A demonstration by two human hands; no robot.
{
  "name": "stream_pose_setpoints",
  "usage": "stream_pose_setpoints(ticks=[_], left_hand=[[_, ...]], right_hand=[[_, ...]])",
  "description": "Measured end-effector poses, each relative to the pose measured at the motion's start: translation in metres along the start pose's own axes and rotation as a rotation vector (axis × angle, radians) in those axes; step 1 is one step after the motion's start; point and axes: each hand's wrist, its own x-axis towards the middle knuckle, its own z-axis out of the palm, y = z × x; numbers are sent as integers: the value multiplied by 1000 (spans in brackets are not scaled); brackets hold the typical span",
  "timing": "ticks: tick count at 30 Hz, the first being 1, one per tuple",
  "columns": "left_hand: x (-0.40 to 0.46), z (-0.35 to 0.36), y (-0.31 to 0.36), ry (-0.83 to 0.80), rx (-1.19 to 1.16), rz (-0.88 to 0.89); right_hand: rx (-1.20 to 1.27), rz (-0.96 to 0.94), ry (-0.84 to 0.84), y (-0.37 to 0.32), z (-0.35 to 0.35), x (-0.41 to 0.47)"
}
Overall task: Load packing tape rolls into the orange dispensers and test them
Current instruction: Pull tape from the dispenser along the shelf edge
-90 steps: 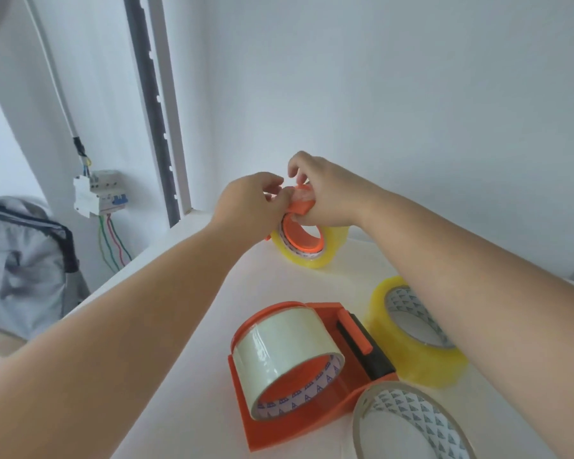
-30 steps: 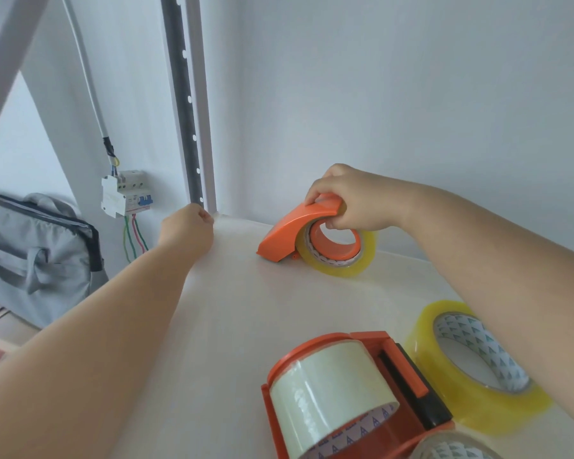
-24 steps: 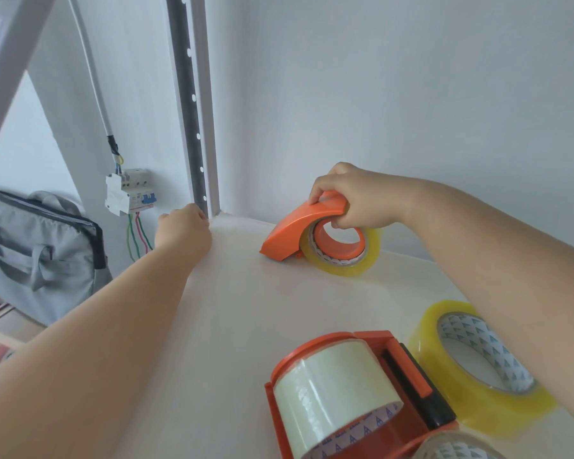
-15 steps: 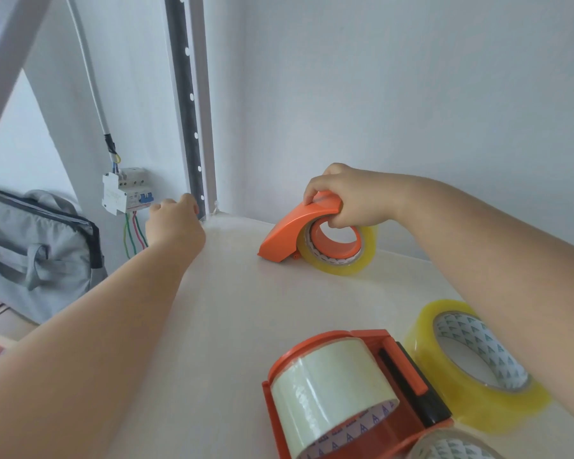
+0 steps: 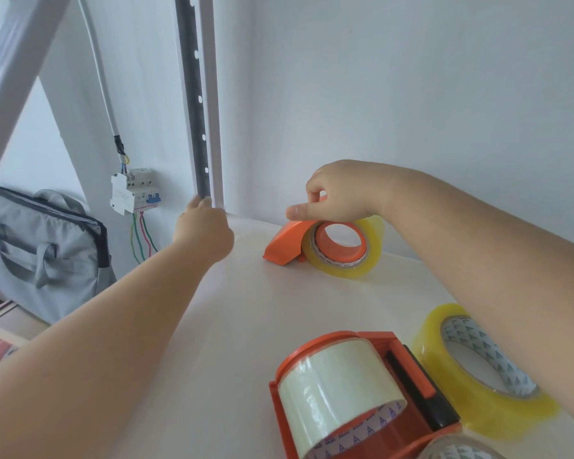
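Observation:
A small orange dispenser [image 5: 284,243] stands at the far end of the white table [image 5: 212,326] with a yellow tape roll [image 5: 358,271] loaded on its hub. My right hand [image 5: 342,193] grips its top, thumb stretched out along the cover. My left hand [image 5: 204,226] is at the table's far left corner, fingers curled against the foot of the post; what it pinches is hidden. Close to me lies a second orange dispenser [image 5: 415,362] carrying a wide pale roll [image 5: 335,389]. A loose yellow roll [image 5: 478,372] lies to its right.
A perforated metal post [image 5: 198,94] rises at the far left corner, against the white wall. Beyond the table's left edge are a circuit breaker [image 5: 133,190] with coloured wires and a grey bag [image 5: 40,250]. Part of another roll [image 5: 461,452] shows at the bottom edge.
My left hand left the far dispenser and travelled left to the post at the table's corner. My right hand stayed on the dispenser and its thumb now lies forward over the cover.

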Motion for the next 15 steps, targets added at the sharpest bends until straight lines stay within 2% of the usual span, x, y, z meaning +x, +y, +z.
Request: stream_pose_setpoints(ticks=[5, 12, 15], left_hand=[[-7, 3, 18, -98, -72, 75], [-19, 6, 29, -84, -117, 256], [-28, 1, 32, -152, -172, 297]], right_hand=[[-200, -42, 43, -18, 0, 11], [-29, -122, -105, -37, 2, 16], [7, -113, -173, -42, 11, 18]])
